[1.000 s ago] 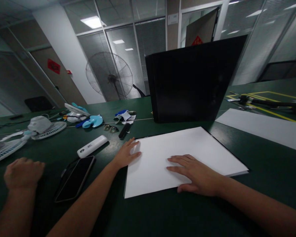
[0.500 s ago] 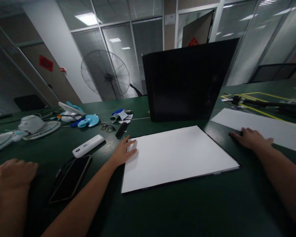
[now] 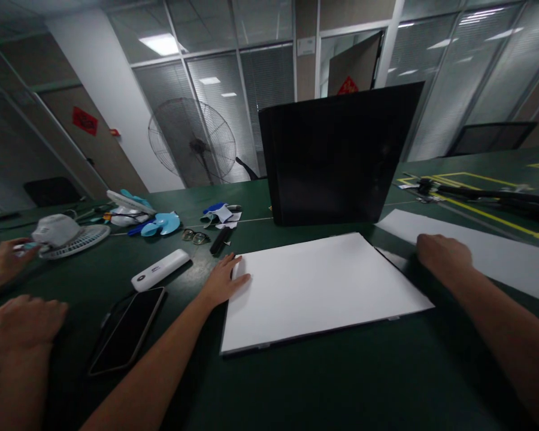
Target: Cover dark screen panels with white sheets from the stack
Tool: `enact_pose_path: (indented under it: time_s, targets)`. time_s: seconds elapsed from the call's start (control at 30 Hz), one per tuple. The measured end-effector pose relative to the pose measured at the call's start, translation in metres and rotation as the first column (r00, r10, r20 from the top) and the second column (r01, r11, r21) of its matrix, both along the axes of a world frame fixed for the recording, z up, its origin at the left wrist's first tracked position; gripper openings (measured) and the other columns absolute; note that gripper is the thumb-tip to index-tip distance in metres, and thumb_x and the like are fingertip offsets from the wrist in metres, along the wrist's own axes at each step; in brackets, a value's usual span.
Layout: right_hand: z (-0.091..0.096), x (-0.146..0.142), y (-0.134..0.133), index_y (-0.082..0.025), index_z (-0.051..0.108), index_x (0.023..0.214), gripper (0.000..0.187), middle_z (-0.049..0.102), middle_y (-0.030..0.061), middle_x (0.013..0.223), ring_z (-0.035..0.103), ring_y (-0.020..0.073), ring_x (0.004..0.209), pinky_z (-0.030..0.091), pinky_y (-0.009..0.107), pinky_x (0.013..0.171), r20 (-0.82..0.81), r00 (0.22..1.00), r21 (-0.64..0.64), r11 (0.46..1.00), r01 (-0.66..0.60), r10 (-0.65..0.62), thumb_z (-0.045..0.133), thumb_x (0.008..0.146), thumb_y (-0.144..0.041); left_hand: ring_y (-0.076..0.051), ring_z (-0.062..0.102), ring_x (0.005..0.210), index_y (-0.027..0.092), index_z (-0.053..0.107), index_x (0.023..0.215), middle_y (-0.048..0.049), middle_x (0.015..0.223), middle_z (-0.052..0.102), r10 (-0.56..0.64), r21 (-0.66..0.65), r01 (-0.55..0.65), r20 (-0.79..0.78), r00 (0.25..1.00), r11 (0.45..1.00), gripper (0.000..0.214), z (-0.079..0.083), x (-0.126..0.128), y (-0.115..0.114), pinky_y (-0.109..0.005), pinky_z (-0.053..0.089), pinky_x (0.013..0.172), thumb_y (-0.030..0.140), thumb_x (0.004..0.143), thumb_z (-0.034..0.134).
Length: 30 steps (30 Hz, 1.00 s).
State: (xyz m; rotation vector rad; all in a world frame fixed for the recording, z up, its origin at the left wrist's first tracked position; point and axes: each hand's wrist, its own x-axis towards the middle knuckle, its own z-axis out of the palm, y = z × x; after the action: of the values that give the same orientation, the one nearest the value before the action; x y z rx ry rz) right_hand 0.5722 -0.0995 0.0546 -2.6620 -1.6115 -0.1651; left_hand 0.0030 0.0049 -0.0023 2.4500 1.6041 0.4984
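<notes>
Left hand (image 3: 220, 281) was open, flat, thumb and fingertips over the near-left border of a white rectangular panel (image 3: 323, 287). Panel lay on the green table (image 3: 296, 389), running from under those fingertips rightward to just short of the right hand (image 3: 444, 257). Right hand was curled, knuckles up, fingertips hidden beneath; couldn't tell if it gripped anything. Greyish sliver (image 3: 393, 258) showed between it and the panel's right edge, dim, material unclear. Long white sheet (image 3: 489, 257) sat just behind and right of that hand, cut off by the frame.

Beyond both hands: upright black panel (image 3: 336, 158), too dark for surface detail. Past the left fingertips: small black object (image 3: 220, 240), function unreadable, with eyeglasses (image 3: 195, 237) just beside it. Left of the left hand: white handheld device (image 3: 161, 269), marking illegible; nearer, a phone (image 3: 128, 332) with dark screen, partly over something black.

Far left of the left hand: a co-worker's fist (image 3: 24, 326), plus another hand (image 3: 2, 263), cropped at the frame edge, at a white fan grille (image 3: 85, 242). Its grip was too small to make out.
</notes>
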Motion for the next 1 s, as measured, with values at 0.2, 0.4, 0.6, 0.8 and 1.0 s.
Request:
enact_pose_path:
  time_s: [0.2,0.4,0.6,0.8,1.0]
  targets:
    - [0.02,-0.069,-0.009,-0.008,0.074,0.104,0.03,0.069,0.0259,0.104,0.07,0.0343,0.096,0.049,0.042,0.076,0.048,0.982,-0.128,0.976,-0.174,0.181,0.046,0.096,-0.015,-0.039,0.036,0.153,0.014,0.05,0.154,-0.0208,0.167,0.034,-0.001,0.004,0.001,-0.028,1.0,1.0,0.079,0.0,0.001,-0.002,-0.057,0.03,0.124,0.064,0.094,0.057]
    - [-0.003,-0.174,-0.03,-0.015,0.071,0.12,0.036,0.073,0.0184,0.104,0.072,0.0289,0.088,0.057,0.043,0.076,0.023,0.754,-0.154,0.748,-0.646,0.656,0.047,0.094,-0.012,-0.036,0.033,0.155,0.013,0.052,0.153,-0.0204,0.166,0.036,-0.03,-0.004,0.03,-0.034,0.999,1.0,0.074,0.003,0.002,-0.005,-0.056,0.026,0.127,0.065,0.102,0.041]
    - [-0.019,-0.226,-0.057,-0.016,0.069,0.131,0.04,0.064,0.0147,0.14,0.065,0.0281,0.123,0.055,0.046,0.102,-0.049,0.283,0.018,0.284,-0.959,0.958,0.047,0.098,-0.014,-0.035,0.03,0.157,0.015,0.049,0.154,-0.0188,0.167,0.036,-0.034,-0.03,0.033,-0.026,0.999,0.999,0.08,0.002,0.002,-0.003,-0.055,0.024,0.128,0.073,0.101,0.038]
    - [-0.005,-0.228,-0.064,-0.023,0.06,0.147,0.045,0.05,0.008,0.157,0.047,0.028,0.145,0.042,0.052,0.119,-0.309,0.147,0.07,0.176,-0.982,0.94,0.05,0.105,-0.033,-0.038,0.033,0.155,0.01,0.036,0.159,-0.0219,0.167,0.035,-0.018,-0.016,0.018,-0.014,1.0,1.0,0.089,-0.003,0.0,0.001,-0.055,0.024,0.128,0.065,0.093,0.056]
    - [-0.009,-0.222,-0.06,-0.025,0.051,0.156,0.055,0.037,0.0085,0.165,0.036,0.0264,0.153,0.032,0.052,0.126,-0.375,0.113,0.141,0.177,-0.974,0.92,0.055,0.103,-0.037,-0.034,0.032,0.156,0.008,0.015,0.166,-0.0201,0.17,0.028,-0.024,-0.021,0.025,0.048,0.999,0.999,0.089,-0.007,-0.004,0.003,-0.053,0.023,0.129,0.046,0.093,0.05]
